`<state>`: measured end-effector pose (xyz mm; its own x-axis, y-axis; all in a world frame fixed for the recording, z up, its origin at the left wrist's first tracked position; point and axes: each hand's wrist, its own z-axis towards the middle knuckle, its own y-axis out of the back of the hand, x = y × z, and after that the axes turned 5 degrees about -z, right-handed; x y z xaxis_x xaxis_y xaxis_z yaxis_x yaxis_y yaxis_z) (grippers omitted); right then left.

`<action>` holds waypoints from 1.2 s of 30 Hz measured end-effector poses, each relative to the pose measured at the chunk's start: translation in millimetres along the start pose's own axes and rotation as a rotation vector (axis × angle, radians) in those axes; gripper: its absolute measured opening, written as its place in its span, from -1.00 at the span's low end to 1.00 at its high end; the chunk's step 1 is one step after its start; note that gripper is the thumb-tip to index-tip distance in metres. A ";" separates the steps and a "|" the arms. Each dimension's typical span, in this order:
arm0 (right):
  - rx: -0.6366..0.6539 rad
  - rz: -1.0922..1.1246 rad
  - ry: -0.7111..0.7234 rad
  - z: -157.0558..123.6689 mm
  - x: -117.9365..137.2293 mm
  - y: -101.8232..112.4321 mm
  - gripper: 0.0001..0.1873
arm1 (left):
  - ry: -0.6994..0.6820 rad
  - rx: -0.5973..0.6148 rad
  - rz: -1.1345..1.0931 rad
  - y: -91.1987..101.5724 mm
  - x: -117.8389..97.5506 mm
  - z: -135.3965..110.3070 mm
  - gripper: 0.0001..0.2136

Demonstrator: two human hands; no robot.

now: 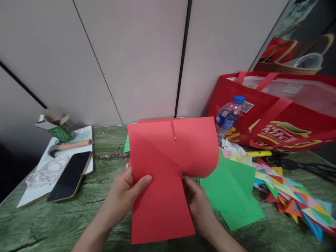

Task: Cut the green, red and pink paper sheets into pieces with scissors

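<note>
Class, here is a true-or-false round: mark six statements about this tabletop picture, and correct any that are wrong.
1. The person's bare left grip holds the large red paper sheet, thumb on its near face. True.
2. That sheet is completely flat. False: its right side bends round in a curve.
3. The clear plastic bottle with a blue cap stands in front of the red shopping bag. True.
4. The dark-screened rectangular phone lies right of the red sheet. False: it lies to the left.
5. Flat green paper sheets lie right of the red sheet. True.
6. The bare right grip holds the bottle. False: it is at the red sheet's edge, partly hidden.
</note>
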<state>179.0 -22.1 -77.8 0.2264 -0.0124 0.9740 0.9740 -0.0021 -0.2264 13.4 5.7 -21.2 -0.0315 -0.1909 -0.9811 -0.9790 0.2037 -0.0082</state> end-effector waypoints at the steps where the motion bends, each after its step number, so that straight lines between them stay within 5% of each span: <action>1: -0.007 -0.006 -0.001 0.0 0.2 -0.1 -0.66 | -0.005 0.002 0.006 -0.4 -0.3 -0.2 -0.81; 36: -0.113 0.066 -0.092 1.1 3.8 -1.2 -0.93 | 0.010 0.061 -0.040 -2.8 -1.1 -0.9 -0.82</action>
<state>178.7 -21.0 -73.9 0.2946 0.0753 0.9526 0.9514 -0.1169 -0.2850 16.0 4.5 -19.9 0.0051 -0.2099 -0.9777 -0.9654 0.2538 -0.0595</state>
